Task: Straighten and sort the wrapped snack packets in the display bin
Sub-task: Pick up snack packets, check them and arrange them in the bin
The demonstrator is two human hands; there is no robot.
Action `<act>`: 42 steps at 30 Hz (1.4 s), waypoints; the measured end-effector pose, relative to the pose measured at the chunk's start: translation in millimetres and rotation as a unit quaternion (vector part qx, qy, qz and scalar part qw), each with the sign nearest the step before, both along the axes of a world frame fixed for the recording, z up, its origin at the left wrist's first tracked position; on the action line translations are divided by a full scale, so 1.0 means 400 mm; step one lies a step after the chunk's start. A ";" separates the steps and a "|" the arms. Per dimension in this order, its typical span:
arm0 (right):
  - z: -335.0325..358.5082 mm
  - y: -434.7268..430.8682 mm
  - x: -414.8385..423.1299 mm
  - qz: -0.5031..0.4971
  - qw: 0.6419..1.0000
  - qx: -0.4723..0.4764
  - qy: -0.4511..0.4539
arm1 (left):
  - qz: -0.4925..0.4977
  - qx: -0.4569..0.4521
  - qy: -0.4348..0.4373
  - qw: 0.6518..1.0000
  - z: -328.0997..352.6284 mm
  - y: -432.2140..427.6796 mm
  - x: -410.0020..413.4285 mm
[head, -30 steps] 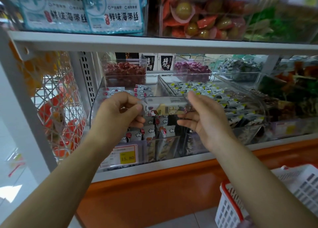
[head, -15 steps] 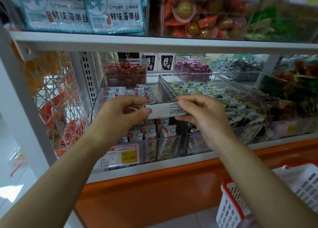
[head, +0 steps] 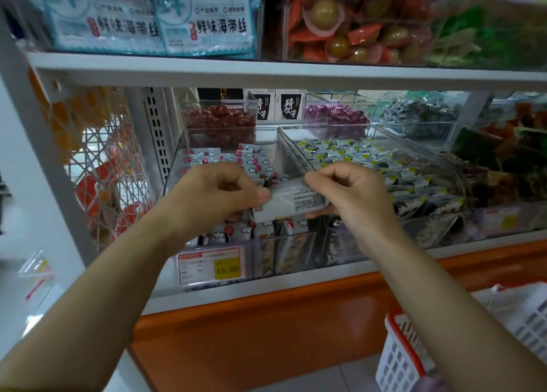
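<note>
A white snack packet [head: 291, 202] with small printed text on its back is held level above the left clear display bin [head: 174, 160]. My left hand [head: 216, 193] pinches its left end with thumb and curled fingers. Its right end is pinched by my right hand [head: 349, 193]. Under them the bin holds several white packets with red and cloud marks [head: 251, 163]. The neighbouring bin on the right [head: 455, 172] holds several white, yellow and black packets [head: 355, 152].
A price tag reading 15.80 [head: 211, 266] hangs on the bin front. Bins of red [head: 219, 122], purple [head: 334, 116] and dark sweets stand behind. The upper shelf [head: 266, 69] carries seaweed packs. A red-rimmed white basket [head: 405, 353] sits lower right; a wire rack [head: 97, 169] stands left.
The packet has been turned over from its picture side to its printed back. Both hands have moved slightly down and closer together on it.
</note>
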State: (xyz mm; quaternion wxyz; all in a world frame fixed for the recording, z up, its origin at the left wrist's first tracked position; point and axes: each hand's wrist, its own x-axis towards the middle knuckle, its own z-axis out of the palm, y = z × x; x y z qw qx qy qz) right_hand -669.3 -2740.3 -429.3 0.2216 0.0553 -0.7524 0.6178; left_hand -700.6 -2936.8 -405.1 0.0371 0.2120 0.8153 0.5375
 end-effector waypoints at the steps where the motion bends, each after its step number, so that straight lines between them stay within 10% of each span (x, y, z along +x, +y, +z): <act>1: 0.000 0.001 0.001 0.006 1.000 0.001 -0.004 | -0.009 0.009 -0.020 1.000 0.003 -0.005 -0.004; 25: 0.027 0.068 -0.024 0.102 0.985 -0.038 -0.137 | -0.027 -0.020 0.033 0.999 -0.006 0.006 -0.009; 34: -0.012 0.026 -0.038 0.110 0.983 -0.129 -0.064 | 0.114 0.096 0.036 0.988 -0.038 0.021 -0.037; 42: 0.011 -0.027 -0.068 -0.018 0.999 0.014 0.027 | 0.173 0.081 0.079 0.978 -0.024 0.041 -0.072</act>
